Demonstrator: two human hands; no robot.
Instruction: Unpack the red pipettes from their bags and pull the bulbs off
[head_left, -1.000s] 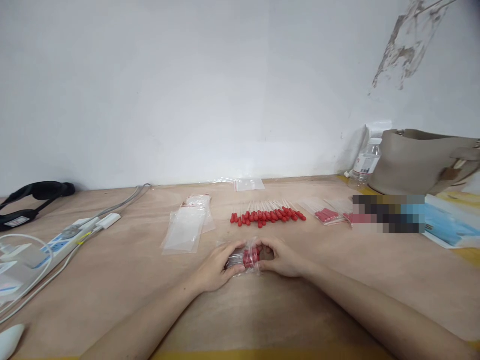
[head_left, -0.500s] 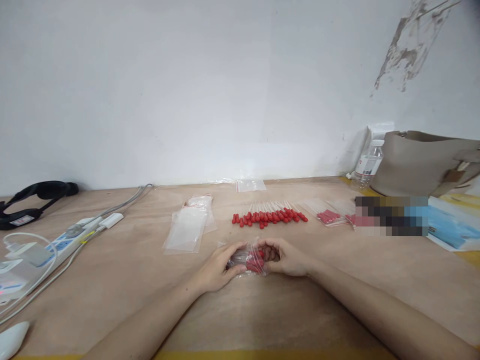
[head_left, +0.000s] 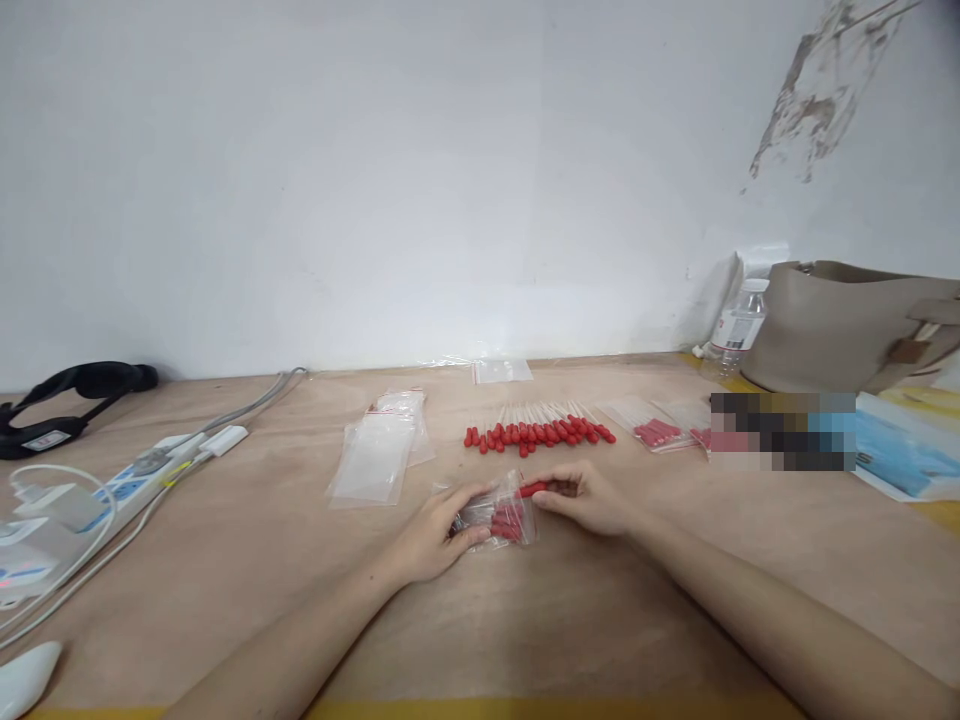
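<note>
We see our left hand [head_left: 435, 530] resting on the wooden desk [head_left: 570, 620], its fingers curled over one end of a small clear zip bag [head_left: 496, 515] and pinning it flat. The bag lies between both hands, near the middle of the desk, and red-bulbed droppers [head_left: 508, 520] show through the plastic. Our right hand [head_left: 589, 498] sits just beside the bag's open end, thumb and fingers pinched on a single dropper [head_left: 534, 489] whose red bulb points toward the bag; whether its tip is already inside the mouth is hard to tell from here.

Beyond the hands, a loose row of droppers [head_left: 538, 432] lies across the desk, red bulbs toward us. To its right are filled bags [head_left: 654, 428], and to its left a stack of empty zip bags [head_left: 375, 458]. One more empty bag [head_left: 501, 370] lies by the wall. On the far left sit a power strip [head_left: 112, 490] with cables and a black headset [head_left: 71, 392]. At the far right stand a water bottle [head_left: 739, 325] and a beige handbag [head_left: 847, 322].
</note>
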